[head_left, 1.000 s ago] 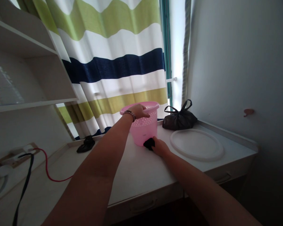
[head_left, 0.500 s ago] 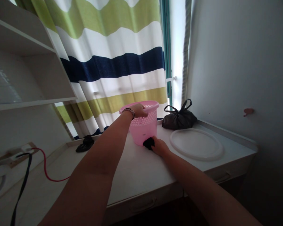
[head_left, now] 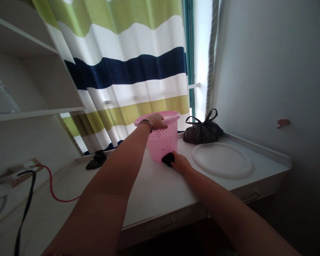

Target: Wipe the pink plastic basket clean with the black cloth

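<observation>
Only the view has tipped slightly downward since the earlier frame. The left grip (head_left: 158, 122) is closed over the near rim of the pink basket (head_left: 164, 145), which stands upright on the worktop (head_left: 154, 193), forward-left of the right grip (head_left: 181, 163). That one, nearer the base, pinches a black bundle (head_left: 167, 159) beside it. Contents of the basket and knotted black bag (head_left: 202, 135) are hidden.

A tied black bag (head_left: 203, 133) sits at the far right corner of the desk (head_left: 149, 199), with a round whitish piece (head_left: 229, 175) near the right edge. A crumpled black item (head_left: 96, 160) lies near the far left corner. Beyond the far edge hangs a striped curtain (head_left: 128, 71); a pinkish hook (head_left: 283, 123) is on the right wall (head_left: 266, 64).
</observation>
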`<state>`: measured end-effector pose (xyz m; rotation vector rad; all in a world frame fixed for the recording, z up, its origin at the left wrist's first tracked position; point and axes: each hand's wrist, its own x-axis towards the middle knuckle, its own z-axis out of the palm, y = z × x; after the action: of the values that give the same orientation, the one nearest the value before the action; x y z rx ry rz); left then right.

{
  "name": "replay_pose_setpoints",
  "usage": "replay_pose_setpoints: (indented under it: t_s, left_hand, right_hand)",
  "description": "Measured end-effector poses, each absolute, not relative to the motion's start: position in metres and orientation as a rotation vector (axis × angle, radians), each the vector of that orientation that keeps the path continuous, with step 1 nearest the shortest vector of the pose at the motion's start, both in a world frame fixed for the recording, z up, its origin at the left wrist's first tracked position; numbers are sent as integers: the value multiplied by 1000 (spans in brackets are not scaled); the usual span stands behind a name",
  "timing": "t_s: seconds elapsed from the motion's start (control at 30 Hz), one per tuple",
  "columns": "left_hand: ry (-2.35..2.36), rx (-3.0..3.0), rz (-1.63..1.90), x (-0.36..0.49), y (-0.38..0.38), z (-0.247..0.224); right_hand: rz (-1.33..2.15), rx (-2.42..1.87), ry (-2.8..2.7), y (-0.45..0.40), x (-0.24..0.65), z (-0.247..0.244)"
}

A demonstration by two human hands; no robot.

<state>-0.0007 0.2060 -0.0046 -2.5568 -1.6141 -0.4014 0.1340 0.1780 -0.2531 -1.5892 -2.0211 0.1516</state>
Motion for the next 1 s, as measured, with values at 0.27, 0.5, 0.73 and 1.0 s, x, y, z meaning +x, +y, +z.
replay_pose_setpoints:
  t_s: [0.27, 0.5, 0.73, 1.0]
  left_hand:
    - [-1644, -2533, -387, -1, 202, -4]
    - [-1711, -2535, -321, 0, 209, -1]
    - [-1610, -2629, -173, -8, 216, 5]
    - [-1627, -2591, -57, -5, 209, 12]
  right_hand:
    - [154, -1579, -2019, 178, 134, -254]
    - [145, -1556, -2017, 180, 134, -255]
    - [169, -1555, -2027, 180, 135, -252]
    - [182, -1568, -2015, 177, 134, -247]
